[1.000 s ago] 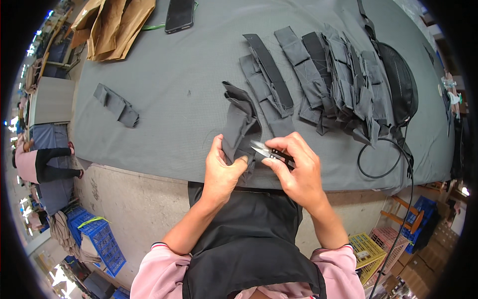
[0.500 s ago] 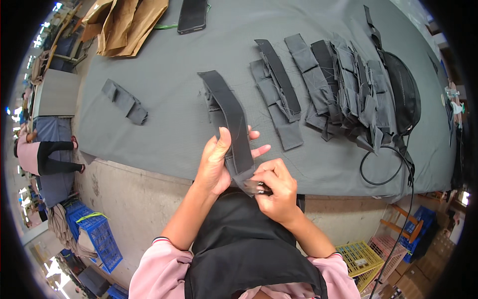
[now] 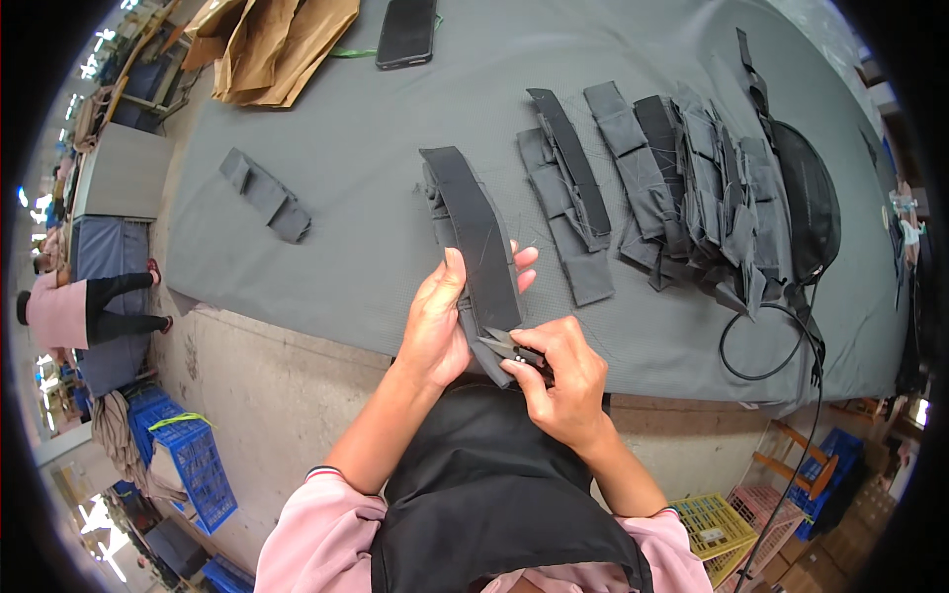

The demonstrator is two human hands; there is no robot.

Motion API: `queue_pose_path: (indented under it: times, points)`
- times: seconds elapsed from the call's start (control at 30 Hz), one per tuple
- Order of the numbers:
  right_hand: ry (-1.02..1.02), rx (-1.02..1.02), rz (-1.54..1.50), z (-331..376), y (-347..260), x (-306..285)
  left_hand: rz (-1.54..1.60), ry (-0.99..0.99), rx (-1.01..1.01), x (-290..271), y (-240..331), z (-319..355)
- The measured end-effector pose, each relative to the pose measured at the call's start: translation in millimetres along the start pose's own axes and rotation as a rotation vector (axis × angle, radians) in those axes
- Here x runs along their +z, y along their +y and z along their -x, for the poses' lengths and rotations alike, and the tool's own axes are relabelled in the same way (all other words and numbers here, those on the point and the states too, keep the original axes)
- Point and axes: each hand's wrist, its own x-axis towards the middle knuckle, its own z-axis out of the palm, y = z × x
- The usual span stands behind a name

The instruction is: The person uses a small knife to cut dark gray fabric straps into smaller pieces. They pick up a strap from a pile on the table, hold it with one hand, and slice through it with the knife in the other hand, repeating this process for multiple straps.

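Observation:
My left hand is wrapped round a dark grey fabric strip, thumb on the near side and fingertips showing past its right edge. The strip has a smooth black band on top and a folded, layered piece beneath. In my right hand are small thread snips with black handles, closed in by thumb and fingers. Their metal blades lie against the lower end of the strip, apart at the tips. Loose threads stick out by the strip. To the right, similar strips rest on the grey cloth-covered table.
A heap of grey strips lies at the right beside a black bag with a looped cable. One folded piece sits at left. Far off are a brown paper bag and a phone. Another person bends at far left.
The snips have turned and moved up a little, so their blades now show at the strip's lower end. My left hand keeps its hold on the strip. The view has shifted slightly.

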Motion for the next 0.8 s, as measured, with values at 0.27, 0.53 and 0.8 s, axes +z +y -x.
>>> queue_pose_path:
  times: [0.27,0.53,0.8]
  points:
    - [0.083,-0.15,0.156,2.9,4.2,3.2,-0.008,0.012,0.02,4.4,1.1,1.7]
    - [0.073,-0.055,0.046,-4.2,2.9,-3.5,-0.018,-0.043,0.031,3.9,0.4,1.8]
    - [0.07,0.033,0.014,-22.6,6.8,0.1,0.041,-0.15,-0.045,3.1,-1.3,8.6]
